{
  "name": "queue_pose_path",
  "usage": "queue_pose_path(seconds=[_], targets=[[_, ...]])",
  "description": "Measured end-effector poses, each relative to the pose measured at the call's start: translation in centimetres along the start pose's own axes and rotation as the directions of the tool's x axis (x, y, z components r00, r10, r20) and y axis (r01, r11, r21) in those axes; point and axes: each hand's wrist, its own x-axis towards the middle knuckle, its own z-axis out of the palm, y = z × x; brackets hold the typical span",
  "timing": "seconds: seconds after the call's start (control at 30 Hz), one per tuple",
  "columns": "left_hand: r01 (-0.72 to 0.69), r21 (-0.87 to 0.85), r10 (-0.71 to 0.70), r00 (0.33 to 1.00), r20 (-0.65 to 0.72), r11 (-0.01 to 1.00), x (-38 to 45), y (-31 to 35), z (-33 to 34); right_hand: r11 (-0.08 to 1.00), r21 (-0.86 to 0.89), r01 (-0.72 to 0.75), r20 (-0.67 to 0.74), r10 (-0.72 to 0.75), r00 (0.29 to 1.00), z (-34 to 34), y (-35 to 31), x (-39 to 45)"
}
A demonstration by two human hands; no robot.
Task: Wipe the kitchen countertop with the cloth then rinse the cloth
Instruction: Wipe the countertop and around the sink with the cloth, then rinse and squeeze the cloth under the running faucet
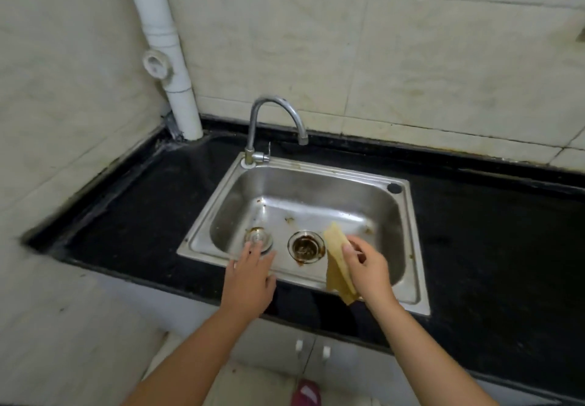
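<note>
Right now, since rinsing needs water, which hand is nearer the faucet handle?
Left. The left hand reaches over the sink's front-left, below the faucet handle; the right hand holds the cloth farther right.

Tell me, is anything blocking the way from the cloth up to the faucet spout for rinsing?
Nothing visible does. The right hand holds the cloth over the sink, and the basin between it and the faucet spout is open.
</note>
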Motion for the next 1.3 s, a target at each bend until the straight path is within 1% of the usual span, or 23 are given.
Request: queue_pose_path(seconds=[0.1,0.23,0.4,0.5,0.67,0.77,0.87,0.93,1.03,1.13,1.23,1.3], targets=[[0.003,-0.005,-0.003,1.000,0.013,1.000,3.2,-0.4,-0.7,0.999,0.013,-0.040,0.003,0.040,0.999,1.6,-0.3,3.7],[0.020,0.016,-0.020,1.000,0.018,1.000,8.7,-1.3,-2.0,0.994,0.093,-0.059,-0.009,0.061,0.998,3.4,-1.2,9.5],[0.053,0.033,-0.053,0.998,0.018,0.998,14.7,-2.9,-3.8,0.981,0.156,-0.119,0.015,0.118,0.993,5.5,-2.6,16.3],[0.055,0.047,-0.056,0.998,0.027,0.997,17.5,-3.6,-4.2,0.968,0.182,-0.173,0.018,0.173,0.985,6.9,-2.8,19.1],[0.014,0.057,-0.016,0.999,0.052,0.998,22.4,-5.1,-4.3,0.951,0.231,-0.206,-0.012,0.214,0.977,9.2,-2.5,21.8],[-0.040,0.021,0.040,0.999,0.026,0.999,26.4,-5.8,-5.2,0.941,0.270,-0.203,-0.065,0.228,0.972,10.4,-3.0,23.0],[-0.090,-0.046,0.089,0.996,-0.021,0.995,30.2,-6.5,-5.8,0.923,0.312,-0.225,-0.151,0.282,0.947,11.5,-3.3,23.6],[-0.117,-0.076,0.119,0.993,0.013,0.990,32.3,-6.8,-6.1,0.901,0.349,-0.257,-0.188,0.336,0.923,12.3,-3.3,23.7],[-0.129,-0.121,0.137,0.989,0.064,0.984,35.2,-7.4,-6.5,0.854,0.414,-0.314,-0.241,0.436,0.867,13.6,-3.3,23.8],[-0.169,-0.118,0.177,0.983,0.057,0.978,36.9,-8.2,-6.1,0.862,0.390,-0.324,-0.307,0.453,0.837,14.9,-3.3,23.4],[-0.220,-0.084,0.226,0.972,0.070,0.972,36.9,-8.3,-5.7,0.877,0.357,-0.323,-0.364,0.449,0.816,15.3,-3.1,22.8],[-0.266,-0.077,0.271,0.961,0.064,0.961,36.8,-8.4,-5.7,0.873,0.363,-0.326,-0.381,0.458,0.803,15.5,-3.2,22.8]])
